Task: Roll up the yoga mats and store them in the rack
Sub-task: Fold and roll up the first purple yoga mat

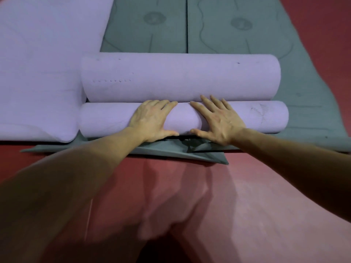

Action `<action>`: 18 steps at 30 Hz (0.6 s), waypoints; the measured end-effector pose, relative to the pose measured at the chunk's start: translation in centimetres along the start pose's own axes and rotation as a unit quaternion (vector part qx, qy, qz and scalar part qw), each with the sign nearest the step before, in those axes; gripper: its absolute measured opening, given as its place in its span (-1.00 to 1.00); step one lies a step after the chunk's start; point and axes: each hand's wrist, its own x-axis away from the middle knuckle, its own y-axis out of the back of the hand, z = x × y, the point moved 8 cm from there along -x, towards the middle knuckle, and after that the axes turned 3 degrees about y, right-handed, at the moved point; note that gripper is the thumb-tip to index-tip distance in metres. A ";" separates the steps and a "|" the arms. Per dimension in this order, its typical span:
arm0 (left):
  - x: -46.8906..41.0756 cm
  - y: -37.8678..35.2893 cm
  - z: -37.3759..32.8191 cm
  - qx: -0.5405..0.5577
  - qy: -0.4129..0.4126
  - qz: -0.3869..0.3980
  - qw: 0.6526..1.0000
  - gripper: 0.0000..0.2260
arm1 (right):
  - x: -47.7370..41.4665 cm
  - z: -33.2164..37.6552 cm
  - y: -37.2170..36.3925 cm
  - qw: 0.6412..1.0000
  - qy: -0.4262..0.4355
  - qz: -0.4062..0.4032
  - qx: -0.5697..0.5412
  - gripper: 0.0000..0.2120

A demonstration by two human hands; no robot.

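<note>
Both hands, the left hand (152, 118) and the right hand (220, 120), press spread flat on the near lilac roll (266, 117), which lies against the far roll (180, 76) on grey mats (237, 40); uneven pushing could skew or loosen it.

My view is dim and soft, faint shadows pooling on the floor (275, 205) at six o'clock, blur heaviest at seven, edges bowed outward.

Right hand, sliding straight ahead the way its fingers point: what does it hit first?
Likely the larger purple roll lying right behind the smaller purple roll that the right hand presses. Its fingertips reach the seam between the two; whether they touch it is unclear.
</note>
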 end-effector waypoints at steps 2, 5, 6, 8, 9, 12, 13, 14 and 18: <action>1.0 0.6 -0.6 0.006 0.002 -0.015 1.000 -0.12 | 0.8 0.2 0.7 1.000 0.003 -0.006 -0.005 -0.06; 2.9 1.0 -1.6 0.014 -0.009 -0.016 1.000 -0.14 | 2.9 1.2 0.8 1.000 0.016 0.002 0.000 -0.09; 3.8 1.2 -2.0 0.012 -0.019 -0.020 1.000 -0.15 | 3.8 1.7 0.6 1.000 0.022 0.003 0.004 -0.10; 5.5 1.5 -2.8 0.005 -0.035 -0.037 0.999 -0.16 | 5.7 2.6 0.2 0.999 0.035 -0.011 0.011 -0.12; 6.2 1.5 -3.2 0.003 -0.040 -0.047 0.998 -0.17 | 6.5 3.0 -0.1 0.999 0.040 -0.017 0.016 -0.13; 7.2 1.4 -3.7 0.003 -0.042 -0.057 0.997 -0.18 | 7.4 3.4 -0.4 0.998 0.056 -0.025 0.026 -0.15; 7.3 1.3 -3.7 0.006 -0.038 -0.052 0.998 -0.17 | 7.2 3.4 -0.4 0.997 0.061 -0.025 0.027 -0.16; 7.2 1.1 -3.6 0.009 -0.033 -0.045 0.998 -0.17 | 6.9 3.4 -0.4 0.998 0.062 -0.021 0.025 -0.18; 7.4 -0.4 -3.0 0.005 -0.016 -0.021 1.000 -0.15 | 5.1 3.4 -1.2 0.999 0.047 0.010 0.002 -0.20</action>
